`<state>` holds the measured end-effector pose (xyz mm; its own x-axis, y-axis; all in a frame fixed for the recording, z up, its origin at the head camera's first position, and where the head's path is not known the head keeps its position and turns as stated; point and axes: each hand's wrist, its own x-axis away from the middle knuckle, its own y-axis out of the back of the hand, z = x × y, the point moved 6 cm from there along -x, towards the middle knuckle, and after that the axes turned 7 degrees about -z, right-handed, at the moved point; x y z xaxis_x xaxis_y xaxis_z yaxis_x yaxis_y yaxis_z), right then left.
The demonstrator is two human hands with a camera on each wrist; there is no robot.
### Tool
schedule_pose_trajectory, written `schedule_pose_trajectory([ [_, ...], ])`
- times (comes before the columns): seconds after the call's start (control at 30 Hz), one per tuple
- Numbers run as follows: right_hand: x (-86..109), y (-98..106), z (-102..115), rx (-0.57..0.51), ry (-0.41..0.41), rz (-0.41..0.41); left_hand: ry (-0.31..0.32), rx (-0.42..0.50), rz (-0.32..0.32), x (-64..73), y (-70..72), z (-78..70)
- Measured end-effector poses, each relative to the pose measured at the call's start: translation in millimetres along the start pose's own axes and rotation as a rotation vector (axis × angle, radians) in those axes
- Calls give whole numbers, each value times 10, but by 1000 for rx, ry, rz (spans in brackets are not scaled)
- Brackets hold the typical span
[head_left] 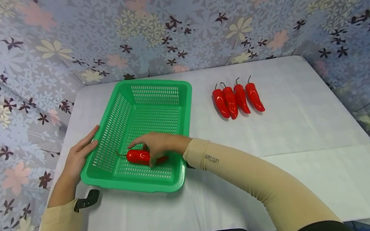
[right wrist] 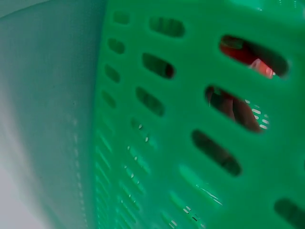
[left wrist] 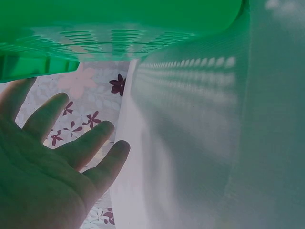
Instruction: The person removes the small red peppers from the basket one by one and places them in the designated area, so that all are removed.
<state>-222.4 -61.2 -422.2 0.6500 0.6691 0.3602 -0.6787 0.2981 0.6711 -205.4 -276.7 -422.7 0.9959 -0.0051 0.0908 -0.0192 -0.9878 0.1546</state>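
Note:
A green plastic basket [head_left: 188, 105] with slotted walls sits on the left part of the table. Inside it, low over the near part of its floor, lies a glossy red chili pepper [head_left: 137, 156], its stem towards the left wall. My right hand [head_left: 158, 144] reaches over the right rim and grips this pepper across its middle, hiding part of it. At the basket's left rim is my left hand [head_left: 76, 159], its fingers extended; the left wrist view shows the fingers [left wrist: 86, 145] spread apart beneath the rim. Through the slots in the right wrist view, bits of red pepper [right wrist: 245, 55] show.
Right of the basket, several more red chili peppers [head_left: 230, 101] lie side by side, stems pointing away. A white cloth covers the table [head_left: 308, 125]. Flowered fabric [head_left: 195, 24] hangs behind and at both sides.

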Motion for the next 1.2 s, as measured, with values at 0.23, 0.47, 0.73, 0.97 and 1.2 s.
schedule_pose_trajectory([
  [0.23,39,81,-4,-91,18,-33,-6,17,8,9,-15,15],
  [0.47,119,286,60,-167,71,-130,-8,14,7,2,-23,15],
  [0.73,223,520,16,-264,58,-207,-2,7,4,-8,-29,19],
  [0.97,361,743,-139,-385,27,-230,7,-2,5,-11,-33,19],
  [1.2,534,1008,-340,-482,-16,-288,18,2,-14,7,-13,6],
])
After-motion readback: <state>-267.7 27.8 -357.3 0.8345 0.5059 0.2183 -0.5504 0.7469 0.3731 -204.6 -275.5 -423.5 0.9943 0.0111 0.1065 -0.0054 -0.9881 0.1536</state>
